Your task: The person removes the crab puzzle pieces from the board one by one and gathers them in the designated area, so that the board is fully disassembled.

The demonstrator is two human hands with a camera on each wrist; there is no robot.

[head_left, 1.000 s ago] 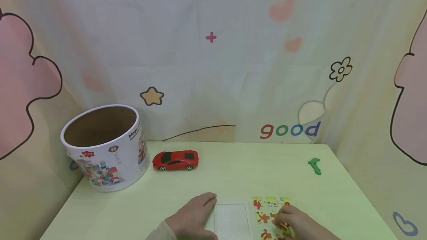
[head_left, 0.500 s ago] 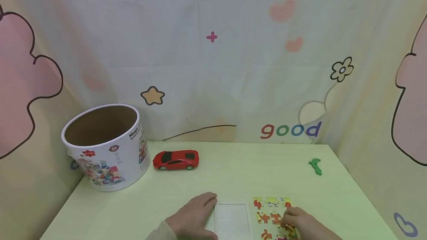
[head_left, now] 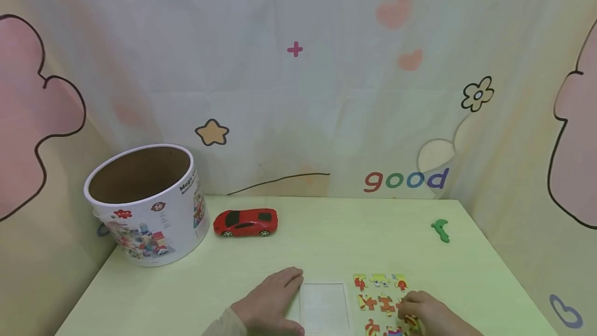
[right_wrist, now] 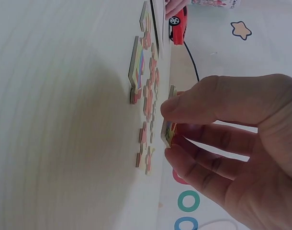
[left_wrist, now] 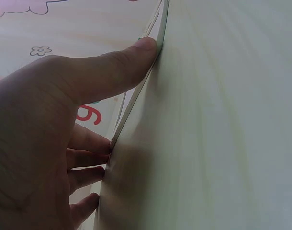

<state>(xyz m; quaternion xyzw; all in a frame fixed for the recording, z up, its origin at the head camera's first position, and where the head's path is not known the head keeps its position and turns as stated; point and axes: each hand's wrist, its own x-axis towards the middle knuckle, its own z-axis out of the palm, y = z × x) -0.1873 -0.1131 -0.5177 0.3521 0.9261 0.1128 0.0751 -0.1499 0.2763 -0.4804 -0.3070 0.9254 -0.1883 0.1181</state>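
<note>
My left hand (head_left: 270, 302) lies along the left side of a shallow white puzzle tray (head_left: 325, 309), thumb and fingertips touching its edge. That contact also shows in the left wrist view, where the thumb (left_wrist: 129, 60) is extended. My right hand (head_left: 434, 314) pinches a colourful jigsaw piece (right_wrist: 169, 132) between thumb and fingers, raised off the table in the right wrist view. Several other jigsaw pieces (head_left: 386, 304), yellow with red and orange printing, lie spaced in rows right of the tray. The lowest ones are partly cut off or hidden behind the right hand.
A big white bucket (head_left: 154, 232) stands at the table's left rear. Beside it sits a red toy car (head_left: 245, 223). At the right rear lies a small green curved object (head_left: 440, 231). A printed curtain (head_left: 298, 92) hangs behind the table (head_left: 336, 242).
My right hand has shifted slightly right over the rows with its jigsaw piece, uncovering more of the middle pieces. The left hand and tray have stayed in place.
</note>
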